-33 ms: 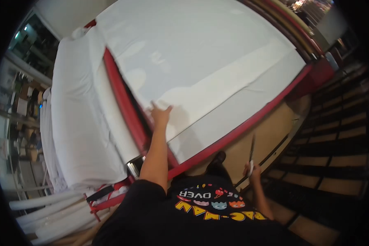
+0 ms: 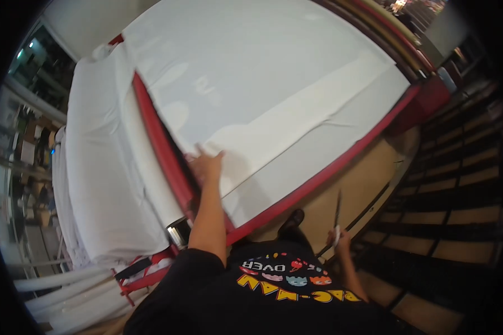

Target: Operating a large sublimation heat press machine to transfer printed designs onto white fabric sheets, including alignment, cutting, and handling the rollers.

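Note:
A wide sheet of white fabric [image 2: 246, 72] lies across a red-framed table. My left hand [image 2: 207, 163] rests at its near left edge, fingers spread, next to a dark gap along the red bar [image 2: 159, 139]. It grips nothing that I can see. A fold line and small creases run along the sheet's near side. Low at the right, away from the fabric, my right hand [image 2: 341, 241] is closed around a long, thin dark tool [image 2: 338, 209] with a white part at the fingers. Its exact kind is too blurred to tell.
White fabric [image 2: 95, 162] drapes over a roll beyond the red bar. Several white rolls [image 2: 67, 285] lie at the lower left. A red rail [image 2: 318, 181] borders the table's near side. Dark slatted racking [image 2: 441, 218] stands at the right, with brown floor [image 2: 369, 167] between.
The whole view has shifted slightly, so the table appears a little lower and further left. My left hand stays at the fabric's edge; my right hand still holds the tool.

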